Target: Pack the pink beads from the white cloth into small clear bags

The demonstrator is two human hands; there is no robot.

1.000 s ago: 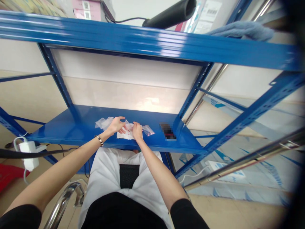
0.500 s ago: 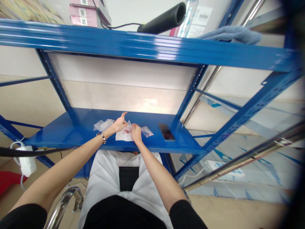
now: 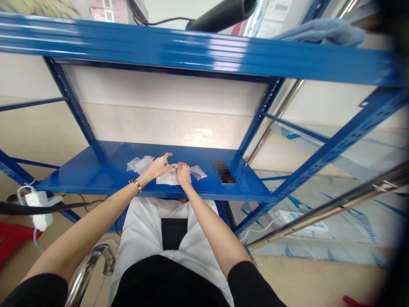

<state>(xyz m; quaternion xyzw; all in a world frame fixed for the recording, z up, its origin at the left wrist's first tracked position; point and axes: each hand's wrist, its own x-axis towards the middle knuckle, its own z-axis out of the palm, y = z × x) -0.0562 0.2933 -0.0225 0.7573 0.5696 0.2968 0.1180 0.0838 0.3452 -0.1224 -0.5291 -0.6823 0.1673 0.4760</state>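
Observation:
On the blue shelf [image 3: 108, 179] lies a white sheet or flat bag [image 3: 168, 179], low between my hands; small red bits were on it and now barely show. My left hand [image 3: 159, 166] is over its left side, with the index finger stretched out and another finger reaching toward my right hand. Nothing shows in its grasp. My right hand [image 3: 183, 174] is closed at the sheet's right edge, fingertips bent down, and what they pinch is hidden. Crumpled clear plastic bags [image 3: 139, 164] lie left of my left hand. A small clear bag with red bits [image 3: 198, 172] is just right of my right hand.
A blurred-out dark flat object [image 3: 224, 172] lies on the shelf's right part. Overhead, a blue beam [image 3: 159, 44] carries boxes [image 3: 110, 10], a black tube [image 3: 220, 17] and a blue cloth [image 3: 326, 32]. A white power adapter [image 3: 40, 209] hangs at left.
My left hand has tipped slightly down, its lower finger now reaching toward the right hand. The red bits on the white sheet are mostly covered now. The view has tilted a little.

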